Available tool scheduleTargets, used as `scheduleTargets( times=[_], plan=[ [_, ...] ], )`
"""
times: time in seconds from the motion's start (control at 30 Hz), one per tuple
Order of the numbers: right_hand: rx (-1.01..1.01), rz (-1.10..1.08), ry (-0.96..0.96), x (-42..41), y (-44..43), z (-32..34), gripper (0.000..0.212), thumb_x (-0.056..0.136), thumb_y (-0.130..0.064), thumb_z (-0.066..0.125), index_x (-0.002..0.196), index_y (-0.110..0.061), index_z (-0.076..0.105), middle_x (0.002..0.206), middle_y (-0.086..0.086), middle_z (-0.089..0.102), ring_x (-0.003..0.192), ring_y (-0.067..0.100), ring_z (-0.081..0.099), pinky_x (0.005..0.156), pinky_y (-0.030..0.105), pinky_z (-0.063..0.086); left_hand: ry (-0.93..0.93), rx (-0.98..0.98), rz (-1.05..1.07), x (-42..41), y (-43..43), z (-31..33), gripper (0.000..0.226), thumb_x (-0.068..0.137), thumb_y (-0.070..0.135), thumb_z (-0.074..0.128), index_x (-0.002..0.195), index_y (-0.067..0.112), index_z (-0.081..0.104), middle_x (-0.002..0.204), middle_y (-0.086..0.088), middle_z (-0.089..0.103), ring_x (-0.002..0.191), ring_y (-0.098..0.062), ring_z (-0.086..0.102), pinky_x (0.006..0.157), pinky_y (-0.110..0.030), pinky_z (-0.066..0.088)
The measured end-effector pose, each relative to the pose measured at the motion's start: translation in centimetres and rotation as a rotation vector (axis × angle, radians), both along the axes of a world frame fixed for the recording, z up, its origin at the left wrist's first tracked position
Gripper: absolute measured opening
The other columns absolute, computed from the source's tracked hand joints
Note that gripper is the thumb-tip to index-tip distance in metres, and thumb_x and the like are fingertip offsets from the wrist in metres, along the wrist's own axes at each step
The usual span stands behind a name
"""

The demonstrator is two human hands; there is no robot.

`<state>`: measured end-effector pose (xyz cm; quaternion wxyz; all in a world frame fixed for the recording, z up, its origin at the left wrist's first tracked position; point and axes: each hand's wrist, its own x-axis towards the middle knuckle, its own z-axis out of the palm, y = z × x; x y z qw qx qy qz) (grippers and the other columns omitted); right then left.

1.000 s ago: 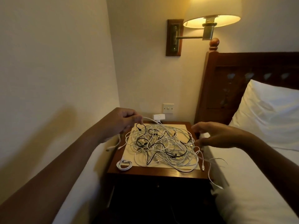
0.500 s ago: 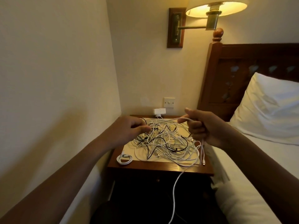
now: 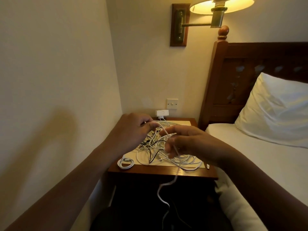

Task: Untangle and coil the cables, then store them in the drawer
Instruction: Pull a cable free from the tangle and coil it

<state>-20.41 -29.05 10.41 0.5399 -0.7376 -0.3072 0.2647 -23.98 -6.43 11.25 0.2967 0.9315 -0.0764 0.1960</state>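
Note:
A tangle of white and black cables [image 3: 158,152] lies on the wooden nightstand [image 3: 150,171]. My left hand [image 3: 133,130] pinches one end of a white cable [image 3: 168,182] above the pile. My right hand [image 3: 186,140] holds the same cable between curled fingers just to the right, and the cable's free length hangs down past the nightstand's front edge. One white cable, coiled [image 3: 125,163], sits at the front left corner of the nightstand. The drawer front below is dark and hard to make out.
A wall [image 3: 55,80] runs close along the left. The bed [image 3: 258,155] with a white pillow [image 3: 275,110] is at the right, against a wooden headboard [image 3: 250,67]. A white adapter [image 3: 162,112] sits at the nightstand's back under a wall switch [image 3: 172,103]. A lit wall lamp [image 3: 221,5] hangs above.
My right hand has come left and lower, close to my left hand, sliding along the white cable. The cable's hanging length now dangles in front of the nightstand.

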Motion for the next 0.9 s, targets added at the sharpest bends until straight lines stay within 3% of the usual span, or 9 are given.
scheduleTargets(
  times=[0.07,0.17,0.3,0.43,0.57,0.63,0.7,0.8,0.9],
  plan=[
    [0.006,-0.105,-0.200,0.4,0.2,-0.1,0.019,0.104,-0.027,0.057,0.114,-0.020,0.071,0.074,-0.008,0.060,0.062,0.005,0.052,0.059,0.026,0.046,0.073,0.044,-0.030,-0.5,0.1,0.3,0.025,0.098,0.046,0.061,0.085,0.030,0.074,0.050,0.017,0.055,0.054,0.002,0.050,0.049,-0.015,0.033],
    [-0.065,-0.250,-0.592,2.5,-0.4,-1.2,0.026,0.097,-0.046,0.058,0.092,-0.028,0.076,0.063,-0.013,0.056,0.057,0.003,0.043,0.058,0.027,0.037,0.294,-0.186,-0.235,-1.9,0.2,0.2,0.032,0.104,0.037,0.052,0.090,0.019,0.075,0.048,0.012,0.044,0.046,-0.005,0.040,0.048,-0.013,0.027],
    [0.024,-0.213,-0.494,4.5,-1.7,-4.6,0.027,0.103,-0.031,0.053,0.095,-0.016,0.073,0.064,-0.017,0.053,0.058,0.001,0.042,0.057,0.017,0.035,0.361,-0.616,-0.424,-3.0,1.8,-0.1,0.037,0.102,0.033,0.056,0.089,0.000,0.069,0.057,0.001,0.024,0.050,-0.013,0.020,0.045,-0.020,0.021],
    [-0.027,-0.271,-0.374,5.5,-3.4,-9.1,0.030,0.099,-0.041,0.052,0.094,-0.021,0.074,0.075,0.010,0.053,0.067,0.012,0.046,0.063,0.032,0.041,0.250,-0.908,-0.404,-2.1,3.9,-2.1,0.033,0.098,0.033,0.060,0.085,0.003,0.068,0.054,0.000,0.020,0.045,-0.010,0.018,0.046,-0.027,0.012],
    [-0.201,-0.299,-0.326,5.3,-5.5,-13.8,0.027,0.106,-0.026,0.050,0.090,-0.025,0.071,0.077,0.003,0.060,0.066,0.001,0.051,0.068,0.029,0.046,0.162,-1.286,-0.397,-1.2,5.4,-3.1,0.040,0.106,0.028,0.041,0.083,0.008,0.066,0.048,0.005,0.028,0.038,-0.007,0.024,0.048,-0.025,0.017],
    [-0.329,-0.304,-0.324,5.3,-6.9,-15.9,0.026,0.107,-0.027,0.050,0.091,-0.025,0.071,0.083,0.004,0.066,0.074,0.005,0.059,0.078,0.037,0.054,0.118,-1.433,-0.375,-0.9,6.0,-3.0,0.044,0.107,0.029,0.038,0.081,0.010,0.068,0.048,0.006,0.027,0.038,-0.006,0.025,0.047,-0.023,0.021],
    [-0.431,-0.289,-0.290,5.5,-7.7,-17.1,0.025,0.106,-0.028,0.051,0.092,-0.028,0.072,0.088,-0.001,0.071,0.085,0.012,0.065,0.090,0.046,0.056,0.122,-1.497,-0.346,-0.7,5.8,-3.4,0.043,0.107,0.029,0.039,0.081,0.011,0.069,0.047,0.006,0.027,0.036,-0.005,0.024,0.045,-0.022,0.022],
    [-0.567,-0.158,-0.241,5.3,-7.2,-16.1,0.014,0.102,-0.029,0.061,0.111,-0.039,0.065,0.119,-0.013,0.068,0.112,0.007,0.063,0.103,0.040,0.053,0.249,-1.383,-0.343,-0.7,3.9,-4.4,0.035,0.103,0.029,0.045,0.085,0.011,0.069,0.046,0.008,0.024,0.035,-0.005,0.021,0.045,-0.026,0.014],
    [-0.486,-0.148,-0.325,3.7,-4.8,-12.1,0.074,0.092,-0.046,0.072,0.154,-0.034,0.035,0.144,-0.021,0.044,0.135,0.004,0.044,0.113,0.030,0.040,0.405,-1.128,-0.397,-1.4,0.9,-4.3,0.029,0.102,0.026,0.047,0.096,0.007,0.068,0.050,0.006,0.021,0.039,-0.008,0.018,0.047,-0.029,0.011]
  ],
)
